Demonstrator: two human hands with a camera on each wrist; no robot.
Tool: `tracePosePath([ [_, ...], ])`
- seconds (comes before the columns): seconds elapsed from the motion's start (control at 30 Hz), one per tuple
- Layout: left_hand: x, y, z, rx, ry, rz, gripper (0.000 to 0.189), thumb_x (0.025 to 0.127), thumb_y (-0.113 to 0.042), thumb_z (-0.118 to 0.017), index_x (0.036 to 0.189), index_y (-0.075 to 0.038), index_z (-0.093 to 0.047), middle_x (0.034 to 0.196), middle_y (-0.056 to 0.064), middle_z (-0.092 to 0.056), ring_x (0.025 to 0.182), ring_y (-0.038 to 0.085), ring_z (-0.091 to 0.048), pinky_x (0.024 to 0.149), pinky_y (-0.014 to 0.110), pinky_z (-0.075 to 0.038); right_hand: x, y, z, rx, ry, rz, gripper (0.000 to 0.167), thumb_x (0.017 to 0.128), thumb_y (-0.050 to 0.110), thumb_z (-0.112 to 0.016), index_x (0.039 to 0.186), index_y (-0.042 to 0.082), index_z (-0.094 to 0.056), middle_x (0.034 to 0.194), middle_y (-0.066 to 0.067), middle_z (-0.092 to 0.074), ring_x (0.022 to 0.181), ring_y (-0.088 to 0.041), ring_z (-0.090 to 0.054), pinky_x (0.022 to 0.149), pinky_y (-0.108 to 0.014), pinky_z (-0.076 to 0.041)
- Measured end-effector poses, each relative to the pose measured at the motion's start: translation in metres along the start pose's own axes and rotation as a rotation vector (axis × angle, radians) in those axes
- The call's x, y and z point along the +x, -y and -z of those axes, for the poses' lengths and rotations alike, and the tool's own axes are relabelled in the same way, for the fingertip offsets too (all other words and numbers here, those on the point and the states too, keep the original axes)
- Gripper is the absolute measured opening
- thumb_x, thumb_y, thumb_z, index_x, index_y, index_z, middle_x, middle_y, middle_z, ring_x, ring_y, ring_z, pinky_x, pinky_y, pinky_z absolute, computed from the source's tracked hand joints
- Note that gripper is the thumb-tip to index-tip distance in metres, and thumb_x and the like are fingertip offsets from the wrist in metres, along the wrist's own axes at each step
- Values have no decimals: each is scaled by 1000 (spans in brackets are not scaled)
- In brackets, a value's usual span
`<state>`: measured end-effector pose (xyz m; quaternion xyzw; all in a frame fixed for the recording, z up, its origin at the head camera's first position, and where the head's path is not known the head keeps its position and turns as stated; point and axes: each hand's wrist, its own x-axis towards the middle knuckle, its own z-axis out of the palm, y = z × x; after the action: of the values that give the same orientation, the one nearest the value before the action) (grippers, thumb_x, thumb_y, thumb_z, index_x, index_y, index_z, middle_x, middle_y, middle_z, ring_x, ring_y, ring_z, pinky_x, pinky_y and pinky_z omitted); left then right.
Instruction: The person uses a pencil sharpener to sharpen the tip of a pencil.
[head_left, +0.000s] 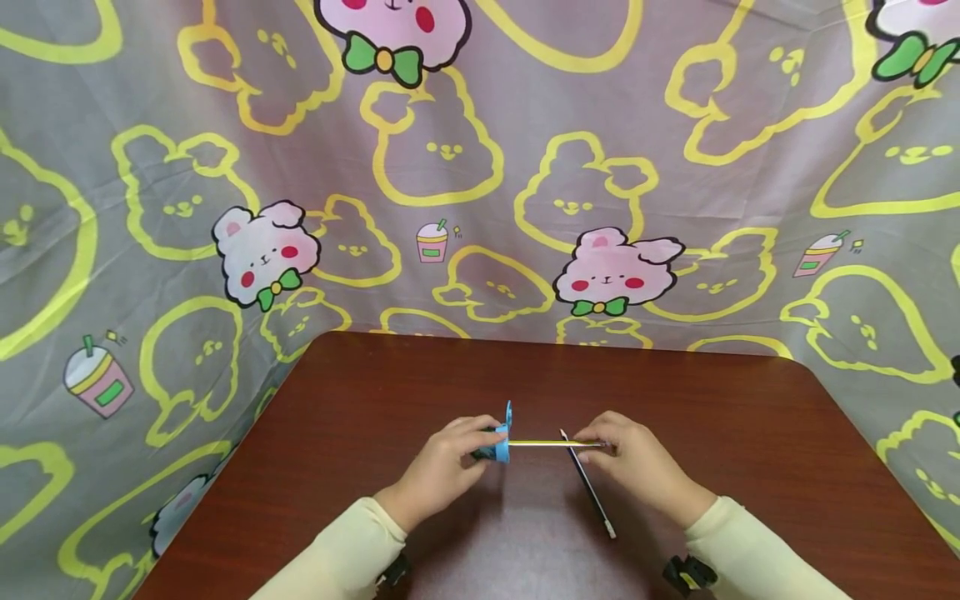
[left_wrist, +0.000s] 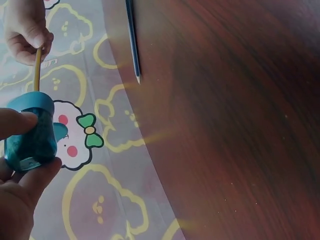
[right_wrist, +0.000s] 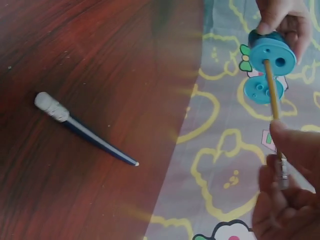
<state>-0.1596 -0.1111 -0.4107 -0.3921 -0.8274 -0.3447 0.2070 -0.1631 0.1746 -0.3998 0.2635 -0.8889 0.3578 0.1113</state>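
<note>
My left hand (head_left: 450, 458) grips a blue pencil sharpener (left_wrist: 32, 135) with a see-through teal body and a hinged lid (right_wrist: 263, 90) flipped back. Its face has several holes of different sizes. With thumb and fingers, my right hand (head_left: 637, 462) pinches a yellow pencil (head_left: 543, 443) near its eraser end. The pencil's other end sits inside one hole of the sharpener, so its tip is hidden. A dark pencil (head_left: 588, 487) with a white eraser lies on the table below, near the right hand.
The brown wooden table (head_left: 390, 375) has rounded far corners. A grey cloth (head_left: 480, 167) printed with yellow outlines and pink-cheeked cartoon animals hangs behind and at the sides. Dark straps (head_left: 690, 575) circle both wrists.
</note>
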Motion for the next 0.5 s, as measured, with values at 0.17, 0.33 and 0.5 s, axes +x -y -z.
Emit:
tracePosePath([
  [0.17, 1, -3, 3, -92, -3, 104, 44, 73, 12, -74, 115, -2, -70, 116, 12, -66, 103, 25, -61, 61, 17, -50, -1, -1, -5, -114, -173, 180, 31, 65, -3, -84, 89, 13, -74, 87, 10, -61, 77, -7, -58, 65, -20, -49],
  [0.33, 1, -4, 4, -110, 4, 118, 44, 74, 11, -74, 115, -2, -70, 116, 14, -66, 103, 25, -61, 61, 20, -51, -1, -3, -7, -151, -269, 315, 29, 62, -4, -84, 84, 12, -75, 79, 11, -59, 70, -2, -52, 61, -11, -41],
  [0.5, 0, -4, 4, -38, 18, 46, 45, 73, 13, -73, 114, -4, -71, 117, 10, -66, 108, 25, -60, 65, 14, -48, -3, -2, -6, -66, -138, 235, 16, 71, 1, -80, 82, 11, -75, 75, 11, -61, 67, 2, -52, 58, -15, -43],
])
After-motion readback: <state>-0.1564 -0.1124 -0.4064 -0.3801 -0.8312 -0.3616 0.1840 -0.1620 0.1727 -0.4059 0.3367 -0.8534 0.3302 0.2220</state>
